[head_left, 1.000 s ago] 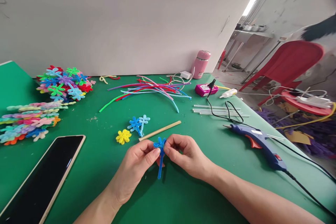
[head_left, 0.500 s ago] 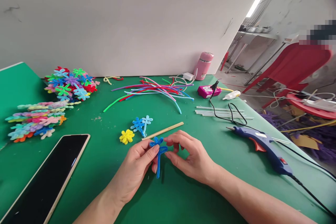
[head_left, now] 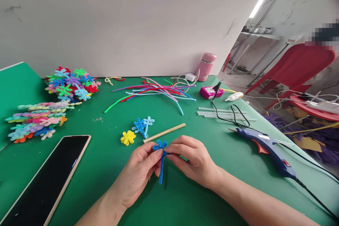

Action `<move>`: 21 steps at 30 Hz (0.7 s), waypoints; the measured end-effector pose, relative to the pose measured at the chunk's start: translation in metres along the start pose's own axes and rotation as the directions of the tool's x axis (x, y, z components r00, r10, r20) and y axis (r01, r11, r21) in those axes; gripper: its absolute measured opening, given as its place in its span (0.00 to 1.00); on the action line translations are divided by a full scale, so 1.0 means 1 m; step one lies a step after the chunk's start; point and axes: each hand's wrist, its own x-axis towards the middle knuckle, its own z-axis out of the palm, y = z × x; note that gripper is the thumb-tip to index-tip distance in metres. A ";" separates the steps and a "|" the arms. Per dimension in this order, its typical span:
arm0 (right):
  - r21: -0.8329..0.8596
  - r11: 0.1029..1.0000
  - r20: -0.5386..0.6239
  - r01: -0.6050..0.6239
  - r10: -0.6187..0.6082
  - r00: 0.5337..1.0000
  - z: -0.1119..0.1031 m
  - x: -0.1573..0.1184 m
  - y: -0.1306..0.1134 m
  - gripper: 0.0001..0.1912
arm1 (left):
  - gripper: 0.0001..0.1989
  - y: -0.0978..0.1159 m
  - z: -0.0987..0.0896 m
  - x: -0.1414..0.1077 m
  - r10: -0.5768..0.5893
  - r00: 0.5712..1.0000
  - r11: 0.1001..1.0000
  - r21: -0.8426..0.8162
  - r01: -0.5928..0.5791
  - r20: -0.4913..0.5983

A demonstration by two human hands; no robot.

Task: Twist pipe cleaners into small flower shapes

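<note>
A blue pipe-cleaner flower (head_left: 160,144) with its tail hanging down is pinched between the thumb and fingers of my left hand (head_left: 141,169). My right hand (head_left: 194,159) pinches a loop on the flower's right side. Just beyond my hands lies a wooden stick (head_left: 165,132). Left of the stick are a dark blue flower (head_left: 139,125), a light blue flower (head_left: 148,121) and a yellow flower (head_left: 128,137), all flat on the green table (head_left: 106,162).
A black phone (head_left: 50,180) lies at the left, below piled flowers (head_left: 71,84). Loose pipe cleaners (head_left: 156,91) lie at the back. On the right are a glue gun (head_left: 267,148), glue sticks (head_left: 222,113), a magenta box (head_left: 211,92) and a pink bottle (head_left: 206,67).
My right hand's fingers have closed on the flower's right loop. The flower has shifted slightly right and down.
</note>
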 end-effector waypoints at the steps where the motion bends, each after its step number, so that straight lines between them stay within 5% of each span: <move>1: 0.002 1.000 -0.001 -0.003 0.003 1.000 0.000 0.000 0.000 0.06 | 0.08 0.000 0.000 0.000 0.001 1.000 1.000 0.006 -0.001 -0.005; 13: -0.036 0.999 0.003 -0.019 0.019 1.000 0.000 0.001 0.001 0.08 | 0.08 0.001 0.003 0.000 -0.055 0.997 0.998 -0.006 0.054 -0.057; 21: -0.235 0.961 0.069 0.144 -0.132 0.989 -0.004 0.001 0.002 0.08 | 0.09 -0.001 0.001 -0.002 -0.096 0.995 0.991 -0.094 0.094 -0.021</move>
